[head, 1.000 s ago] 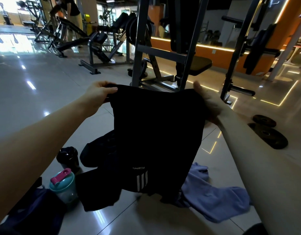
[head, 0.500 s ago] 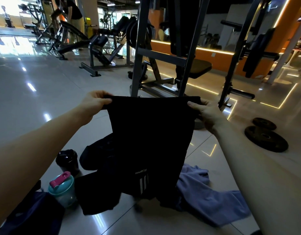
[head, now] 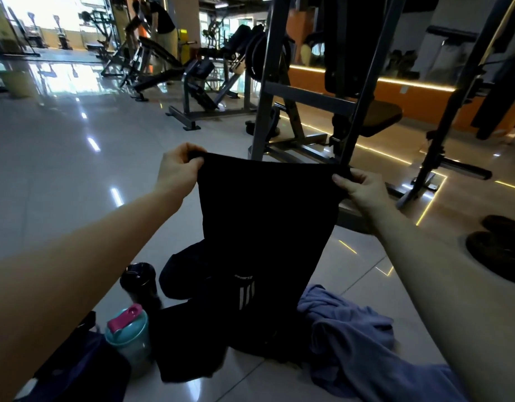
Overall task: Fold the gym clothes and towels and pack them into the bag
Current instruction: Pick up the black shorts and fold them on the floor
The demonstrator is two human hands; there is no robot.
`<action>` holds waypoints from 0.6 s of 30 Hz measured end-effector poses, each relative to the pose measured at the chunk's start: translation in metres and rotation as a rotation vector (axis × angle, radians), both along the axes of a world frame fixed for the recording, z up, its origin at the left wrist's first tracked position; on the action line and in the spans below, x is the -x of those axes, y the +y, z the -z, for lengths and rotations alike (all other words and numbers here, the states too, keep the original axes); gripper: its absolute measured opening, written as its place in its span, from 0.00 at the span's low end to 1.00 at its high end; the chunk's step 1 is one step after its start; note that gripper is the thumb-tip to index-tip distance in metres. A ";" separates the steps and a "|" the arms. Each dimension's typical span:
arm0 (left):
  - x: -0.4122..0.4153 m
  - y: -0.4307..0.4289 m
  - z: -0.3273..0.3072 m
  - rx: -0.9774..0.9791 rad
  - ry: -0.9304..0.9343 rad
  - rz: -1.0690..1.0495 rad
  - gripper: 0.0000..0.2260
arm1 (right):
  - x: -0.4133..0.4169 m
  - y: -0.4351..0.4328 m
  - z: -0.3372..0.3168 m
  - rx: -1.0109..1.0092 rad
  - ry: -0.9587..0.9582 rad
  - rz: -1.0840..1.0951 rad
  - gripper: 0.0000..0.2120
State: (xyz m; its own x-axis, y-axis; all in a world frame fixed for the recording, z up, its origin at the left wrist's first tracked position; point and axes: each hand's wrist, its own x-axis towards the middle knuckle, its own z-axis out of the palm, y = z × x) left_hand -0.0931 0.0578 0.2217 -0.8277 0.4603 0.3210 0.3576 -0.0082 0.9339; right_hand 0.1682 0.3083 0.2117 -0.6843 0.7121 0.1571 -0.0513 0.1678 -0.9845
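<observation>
1. The left hand (head: 178, 166) is pinching the top left corner of the black garment (head: 265, 221) at mid-frame, fingers curled over the hem.
2. The right hand (head: 357, 187) is pinching the top right corner, and the cloth is hanging stretched between them.
3. White stripes are showing near its lower end, which is draping onto dark clothes (head: 180, 271) on the tiled floor (head: 47, 169).
4. A purple towel (head: 352, 329) is lying crumpled at lower right.
5. A teal bottle (head: 128, 335) with a pink cap and a black bottle (head: 140, 282) are standing at lower left, beside a dark bag (head: 76, 369).
</observation>
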 end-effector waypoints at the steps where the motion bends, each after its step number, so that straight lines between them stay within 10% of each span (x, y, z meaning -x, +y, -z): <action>1: 0.001 -0.001 -0.007 -0.029 0.000 -0.020 0.09 | 0.005 -0.006 -0.006 -0.033 0.034 0.008 0.08; 8: -0.029 -0.050 -0.033 -0.170 -0.018 -0.027 0.12 | -0.026 -0.064 -0.026 -0.122 0.142 -0.042 0.09; 18: -0.118 -0.185 0.101 0.372 -0.227 0.270 0.18 | -0.132 -0.157 0.082 -0.046 -0.383 -0.180 0.11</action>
